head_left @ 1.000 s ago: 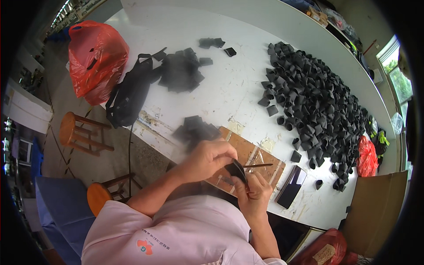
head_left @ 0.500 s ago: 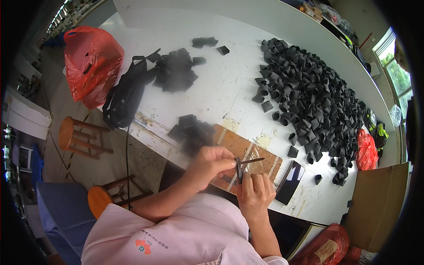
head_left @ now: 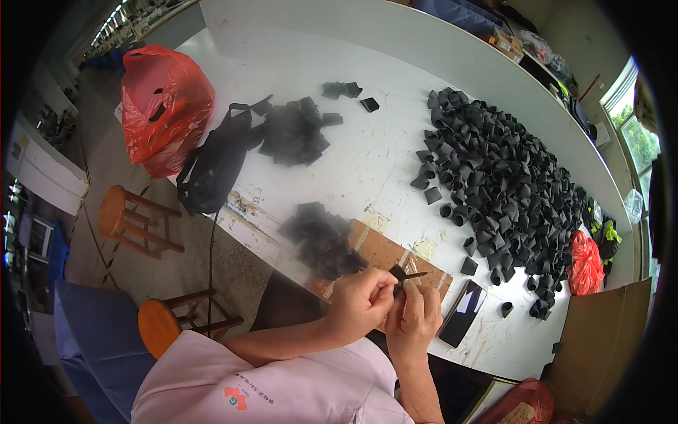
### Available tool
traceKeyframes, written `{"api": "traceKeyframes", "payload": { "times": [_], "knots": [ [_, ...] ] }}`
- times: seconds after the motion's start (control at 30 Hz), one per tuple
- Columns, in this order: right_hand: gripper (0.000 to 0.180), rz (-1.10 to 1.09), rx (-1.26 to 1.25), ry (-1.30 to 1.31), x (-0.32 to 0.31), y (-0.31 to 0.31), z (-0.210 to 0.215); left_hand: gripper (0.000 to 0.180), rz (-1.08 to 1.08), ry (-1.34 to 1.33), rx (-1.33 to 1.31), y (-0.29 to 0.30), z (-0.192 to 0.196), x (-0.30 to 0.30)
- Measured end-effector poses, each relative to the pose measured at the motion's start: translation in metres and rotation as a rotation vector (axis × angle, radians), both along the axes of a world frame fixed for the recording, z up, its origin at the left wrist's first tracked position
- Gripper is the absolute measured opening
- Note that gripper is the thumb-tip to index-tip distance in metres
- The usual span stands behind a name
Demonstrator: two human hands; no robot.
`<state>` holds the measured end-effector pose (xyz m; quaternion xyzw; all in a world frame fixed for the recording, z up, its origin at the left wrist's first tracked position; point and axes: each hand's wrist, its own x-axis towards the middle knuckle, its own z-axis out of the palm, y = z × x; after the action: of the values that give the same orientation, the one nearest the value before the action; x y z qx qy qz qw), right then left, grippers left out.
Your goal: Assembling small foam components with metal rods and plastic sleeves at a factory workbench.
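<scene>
My left hand and right hand meet over the near edge of the table. Between them is a small black piece of sheet material, pinched by the left fingers and partly hidden by both hands. From the right hand's closed fingers a thin dark pointed stick pokes out to the right, against the black piece. Beneath the hands lies a brown board with strips of tape. Beside the left hand sits a loose stack of flat black pieces.
A large heap of curled black pieces covers the table's right side. A phone lies right of the board. Further left are another black stack, a black bag and a red plastic bag. Wooden stools stand at left.
My left hand has moved right and down, close against the right hand. The black piece now sits lower between the fingers. The whole view has shifted slightly.
</scene>
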<state>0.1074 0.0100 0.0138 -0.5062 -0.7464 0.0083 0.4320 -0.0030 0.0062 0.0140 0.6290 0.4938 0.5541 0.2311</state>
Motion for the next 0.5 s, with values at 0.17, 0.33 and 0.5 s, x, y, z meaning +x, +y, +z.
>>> {"api": "traceKeyframes", "payload": {
  "times": [0.17, 0.33, 0.5],
  "knots": [
    [0.005, -0.010, -0.372, 0.519, 0.005, -0.003, 0.000, 0.015, -0.538, -1.181, -0.807, 0.011, 0.006, -0.019],
    [0.009, 0.298, -1.110, 1.527, 0.020, 0.003, 0.004, 0.016, -0.300, -0.734, -0.557, 0.006, 0.005, -0.007],
    [0.015, 0.476, -1.148, 1.568, 0.019, 0.006, 0.017, 0.013, -0.177, -0.603, -0.438, 0.010, 0.013, -0.001]
  ]
}}
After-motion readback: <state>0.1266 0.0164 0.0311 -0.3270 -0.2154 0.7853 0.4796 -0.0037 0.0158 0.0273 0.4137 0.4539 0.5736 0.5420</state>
